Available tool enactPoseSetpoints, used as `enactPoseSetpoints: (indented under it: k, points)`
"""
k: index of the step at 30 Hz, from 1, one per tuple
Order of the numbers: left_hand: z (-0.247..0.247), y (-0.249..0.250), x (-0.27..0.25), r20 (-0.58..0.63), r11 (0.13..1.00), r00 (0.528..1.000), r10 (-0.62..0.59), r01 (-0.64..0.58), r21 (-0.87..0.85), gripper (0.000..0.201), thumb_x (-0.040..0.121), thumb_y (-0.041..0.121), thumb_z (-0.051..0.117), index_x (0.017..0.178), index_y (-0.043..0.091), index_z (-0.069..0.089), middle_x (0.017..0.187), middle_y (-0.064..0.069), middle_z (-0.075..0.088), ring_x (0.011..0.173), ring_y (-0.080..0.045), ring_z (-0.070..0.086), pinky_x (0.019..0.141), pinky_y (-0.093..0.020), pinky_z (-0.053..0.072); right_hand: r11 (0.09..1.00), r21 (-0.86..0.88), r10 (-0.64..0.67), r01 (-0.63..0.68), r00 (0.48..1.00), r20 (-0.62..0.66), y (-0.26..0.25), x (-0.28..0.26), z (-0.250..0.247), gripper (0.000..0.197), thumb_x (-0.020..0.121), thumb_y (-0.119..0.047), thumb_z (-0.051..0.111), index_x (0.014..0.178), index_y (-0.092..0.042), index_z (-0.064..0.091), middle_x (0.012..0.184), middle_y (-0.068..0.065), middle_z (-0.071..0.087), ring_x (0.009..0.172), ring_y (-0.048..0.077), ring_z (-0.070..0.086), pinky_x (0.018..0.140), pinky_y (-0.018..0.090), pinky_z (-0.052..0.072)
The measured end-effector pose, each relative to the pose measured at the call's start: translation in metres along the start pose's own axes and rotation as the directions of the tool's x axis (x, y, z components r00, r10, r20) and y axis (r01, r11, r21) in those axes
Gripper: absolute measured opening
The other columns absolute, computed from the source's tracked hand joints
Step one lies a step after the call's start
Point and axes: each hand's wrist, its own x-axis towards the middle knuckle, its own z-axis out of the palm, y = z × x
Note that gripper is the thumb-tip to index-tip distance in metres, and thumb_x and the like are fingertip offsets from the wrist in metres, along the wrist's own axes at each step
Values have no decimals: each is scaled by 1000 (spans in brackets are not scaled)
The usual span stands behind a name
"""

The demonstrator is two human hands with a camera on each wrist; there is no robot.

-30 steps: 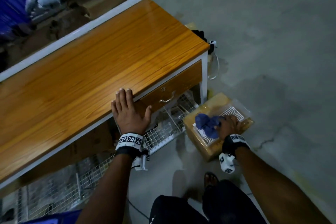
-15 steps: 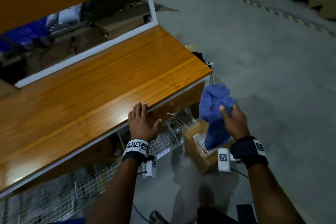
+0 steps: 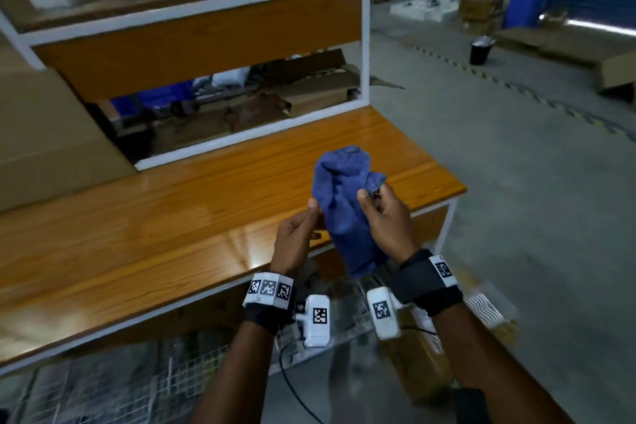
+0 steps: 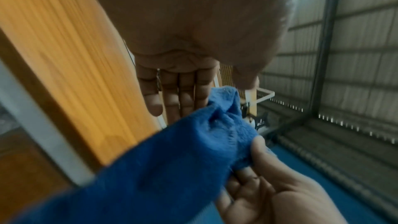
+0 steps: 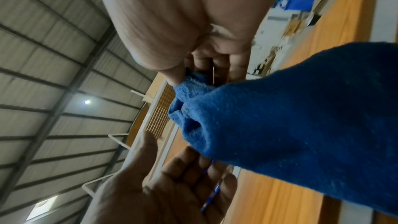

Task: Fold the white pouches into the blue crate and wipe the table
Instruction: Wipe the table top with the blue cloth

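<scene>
We get dim indoor light, glare patches on the glossy surface (image 3: 206, 227), motion blur in both wrist views, bowed edges.

This is a warehouse or factory hall. A bare concrete floor (image 3: 516, 182) with a striped line (image 3: 537, 96), flattened cardboard boxes (image 3: 568, 41), a corrugated metal roof (image 5: 43, 57) and a wooden workbench (image 3: 172, 217) show it.

One blue cloth (image 3: 344, 213) above the wooden table (image 3: 155, 227), two hands at the cloth, a left hand (image 3: 296, 241) and a right hand (image 3: 387, 220), one black bin (image 3: 479, 51) on the floor far past the table
</scene>
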Motion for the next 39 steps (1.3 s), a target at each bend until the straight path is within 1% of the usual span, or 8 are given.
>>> enactPoseSetpoints:
  k: [3, 9, 12, 15, 20, 26, 34, 39]
  points:
    - [-32, 4, -2, -18, 997, 1000, 24, -26, -72, 66, 82, 61, 63, 93, -5, 67, 94, -23, 70, 86, -22, 65, 72, -39, 51, 997, 22, -77, 75, 995, 62, -24, -7, 33, 19, 99, -40, 52, 105, -23, 59, 73, -2, 61, 68, 11, 59, 59, 38, 42]
    - [-92, -2, -9, -101, 991, 993, 67, -78, -107, 37, 81, 40, 73, 93, 5, 71, 90, -31, 68, 82, -25, 60, 70, -44, 46, 986, 142, -104, 83, 983, 150, -45, -13, 80, 28, 97, -50, 52, 119, -33, 58, 99, 4, 70, 95, 27, 67, 75, 52, 54]
    - [-125, 6, -7, -127, 988, 990, 63, -80, -134, 42, 86, 32, 70, 96, -9, 64, 88, -27, 66, 83, -25, 59, 72, -43, 44, 960, 278, -79, 33, 985, 156, -52, -4, 93, 29, 100, -35, 50, 128, -26, 56, 118, 0, 68, 109, 17, 66, 84, 39, 56]
    - [-160, 10, -5, -154, 988, 985, 75, -95, -122, 29, 90, 25, 66, 91, -3, 65, 83, -17, 66, 79, -23, 58, 70, -39, 44, 944, 330, -62, 15, 990, 130, -56, 6, 102, 32, 100, -34, 48, 130, -25, 55, 128, -2, 64, 118, 14, 61, 93, 38, 52]
    - [-200, 17, -1, -137, 992, 989, 64, -78, -102, 23, 99, 13, 57, 98, -10, 62, 79, -9, 66, 70, -15, 59, 63, -29, 46, 963, 271, -19, -3, 997, 77, -64, 23, 117, 16, 102, -31, 47, 107, -23, 60, 107, 1, 70, 99, 14, 67, 83, 39, 53]
    - [-233, 17, 21, -156, 996, 986, 63, -73, -55, 24, 98, 16, 61, 99, -8, 65, 92, -29, 68, 81, -24, 61, 72, -39, 46, 977, 214, -47, 6, 981, 186, -80, 61, 133, 27, 101, -36, 51, 109, -13, 61, 102, 15, 68, 96, 33, 66, 80, 57, 51]
    - [-277, 49, 84, -247, 885, 923, 296, -167, 434, 16, 94, 20, 66, 81, 13, 70, 70, 7, 66, 63, 4, 51, 60, -18, 42, 938, 340, -51, -71, 940, 337, -90, 118, 161, 28, 101, -29, 51, 122, -12, 59, 112, 2, 70, 100, 18, 70, 80, 39, 59]
    - [-285, 50, 140, -223, 685, 943, 246, -6, 729, 32, 88, 42, 67, 111, 20, 74, 104, 5, 75, 91, -12, 68, 84, -30, 54, 997, 62, 33, -52, 962, 272, -18, 185, 183, 25, 96, -41, 55, 108, -21, 62, 103, 0, 71, 98, 23, 68, 76, 42, 55]
